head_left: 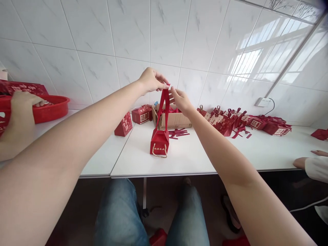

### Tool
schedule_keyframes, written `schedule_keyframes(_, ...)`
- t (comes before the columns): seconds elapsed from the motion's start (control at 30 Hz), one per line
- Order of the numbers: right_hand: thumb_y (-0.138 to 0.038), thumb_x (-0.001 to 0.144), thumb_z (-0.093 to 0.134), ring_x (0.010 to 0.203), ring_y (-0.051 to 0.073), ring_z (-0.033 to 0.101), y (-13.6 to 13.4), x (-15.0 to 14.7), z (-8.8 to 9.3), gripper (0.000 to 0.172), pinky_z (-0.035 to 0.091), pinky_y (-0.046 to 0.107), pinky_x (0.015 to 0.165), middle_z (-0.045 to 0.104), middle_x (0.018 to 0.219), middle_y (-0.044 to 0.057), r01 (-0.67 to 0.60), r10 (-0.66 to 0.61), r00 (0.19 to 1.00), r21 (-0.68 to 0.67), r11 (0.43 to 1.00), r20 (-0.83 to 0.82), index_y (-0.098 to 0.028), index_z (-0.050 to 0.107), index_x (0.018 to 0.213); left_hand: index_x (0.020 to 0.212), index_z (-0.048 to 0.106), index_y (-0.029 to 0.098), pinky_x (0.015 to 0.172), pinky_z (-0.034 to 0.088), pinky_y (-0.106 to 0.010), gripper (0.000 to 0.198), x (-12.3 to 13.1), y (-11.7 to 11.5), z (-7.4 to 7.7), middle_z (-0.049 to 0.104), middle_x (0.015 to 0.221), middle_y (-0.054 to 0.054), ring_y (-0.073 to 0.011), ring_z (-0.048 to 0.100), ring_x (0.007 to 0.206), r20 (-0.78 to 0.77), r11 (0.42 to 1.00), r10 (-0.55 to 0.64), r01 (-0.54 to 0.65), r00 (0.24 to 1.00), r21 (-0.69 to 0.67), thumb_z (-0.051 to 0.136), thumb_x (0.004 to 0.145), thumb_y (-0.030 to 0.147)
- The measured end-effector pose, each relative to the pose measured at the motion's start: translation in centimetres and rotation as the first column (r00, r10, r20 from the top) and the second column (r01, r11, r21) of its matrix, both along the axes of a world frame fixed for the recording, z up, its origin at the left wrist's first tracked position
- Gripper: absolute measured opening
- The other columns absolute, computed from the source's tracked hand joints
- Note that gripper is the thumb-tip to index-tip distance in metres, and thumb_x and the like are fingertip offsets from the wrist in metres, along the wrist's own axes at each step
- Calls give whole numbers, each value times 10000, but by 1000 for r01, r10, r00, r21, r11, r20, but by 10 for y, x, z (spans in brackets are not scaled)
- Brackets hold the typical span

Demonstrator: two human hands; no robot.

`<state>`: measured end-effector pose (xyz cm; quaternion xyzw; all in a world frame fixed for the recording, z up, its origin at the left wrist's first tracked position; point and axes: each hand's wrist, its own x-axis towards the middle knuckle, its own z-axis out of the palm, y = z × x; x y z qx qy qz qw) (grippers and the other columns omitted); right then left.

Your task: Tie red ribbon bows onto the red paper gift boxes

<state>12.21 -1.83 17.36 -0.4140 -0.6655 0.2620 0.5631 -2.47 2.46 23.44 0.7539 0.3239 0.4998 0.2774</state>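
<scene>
A small red gift box (159, 141) with a twisted gold cord handle and gold lettering stands upright on the white table. From its top rises a long red ribbon (166, 107), drawn up taut in a tall narrow loop. My left hand (153, 80) pinches the upper end of this ribbon between thumb and fingertips. Close against the ribbon's right edge is my right hand (180, 99), its fingers stretched out and slightly apart. Whether its fingertips touch the ribbon is hard to make out.
Behind the box sit a cardboard carton (179, 120) of red ribbons and loose dark red strips (179, 133). Red boxes (124, 124) stand left; several more (225, 124) crowd right. Another person's hand (25, 99) reaches into a red basin (52, 111); another person's arm (316, 167) rests right.
</scene>
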Motion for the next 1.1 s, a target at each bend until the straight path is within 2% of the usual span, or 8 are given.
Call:
schedule_keyframes(0.17, -536, 797, 633, 629, 134, 571, 5, -2, -6, 333, 420, 253, 603, 576, 655, -2, 105, -110, 979, 41, 994, 170, -206, 592, 824, 686, 685, 114, 723, 455, -425, 252, 1, 3, 1, 616, 685, -87, -291, 629, 849, -67, 999, -46, 44, 997, -31, 854, 500, 112)
schedule_keyframes(0.33, -431, 884, 563, 570, 130, 535, 14, -12, -3, 289, 406, 262, 587, 513, 566, -16, 189, -190, 970, 20, 982, 154, -212, 515, 702, 608, 668, 130, 759, 452, -451, 239, 0, 5, 1, 607, 649, -80, -308, 628, 865, -35, 997, 13, -16, 999, -80, 854, 468, 73)
schedule_keyframes(0.5, -422, 890, 563, 524, 110, 529, 18, -11, -3, 256, 411, 233, 519, 565, 603, -16, -9, 9, 1000, -130, 991, 2, -215, 542, 741, 591, 656, 147, 781, 470, -467, 288, 3, 16, -3, 600, 649, -62, -343, 624, 932, 99, 986, 70, -54, 993, -156, 845, 421, 12)
schedule_keyframes(0.67, -326, 930, 510, 586, 101, 596, 24, -4, -5, 164, 474, 213, 557, 650, 708, -6, -203, 160, 970, -247, 948, -184, -209, 568, 830, 599, 651, 155, 763, 490, -438, 281, 3, 13, -10, 598, 634, -41, -293, 639, 848, 27, 997, 76, -76, 997, -17, 867, 431, 91)
schedule_keyframes(0.77, -265, 941, 475, 625, 110, 616, 27, -1, -5, 156, 468, 206, 547, 665, 710, 8, -243, 150, 948, -330, 912, -282, -203, 561, 827, 638, 647, 172, 795, 483, -402, 247, -3, -3, -22, 613, 653, -32, -228, 630, 778, -47, 987, 109, -102, 993, 128, 848, 500, 135)
schedule_keyframes(0.9, -225, 925, 486, 590, 119, 598, 26, 0, -3, 174, 474, 224, 540, 649, 669, 20, -260, 98, 927, -432, 863, -362, -193, 558, 770, 754, 640, 195, 797, 459, -340, 215, -11, -18, -53, 650, 711, -20, -189, 608, 743, -114, 975, 68, -42, 991, 216, 767, 602, 113)
schedule_keyframes(0.97, -183, 910, 492, 549, 108, 576, 24, 2, -1, 177, 494, 241, 574, 638, 658, 18, -277, 110, 930, -473, 836, -350, -181, 573, 753, 846, 629, 211, 807, 440, -324, 281, -13, -22, -70, 662, 720, -5, -198, 617, 764, -156, 971, 66, -28, 985, 236, 735, 621, 79)
schedule_keyframes(1.1, -120, 866, 535, 556, 106, 589, 22, 5, 4, 158, 527, 271, 645, 652, 690, 40, -262, 159, 958, -500, 826, -240, -149, 613, 731, 1032, 562, 239, 797, 417, -294, 441, -8, -22, -98, 691, 778, 5, -222, 639, 845, -115, 969, 141, -112, 983, 222, 710, 653, 69)
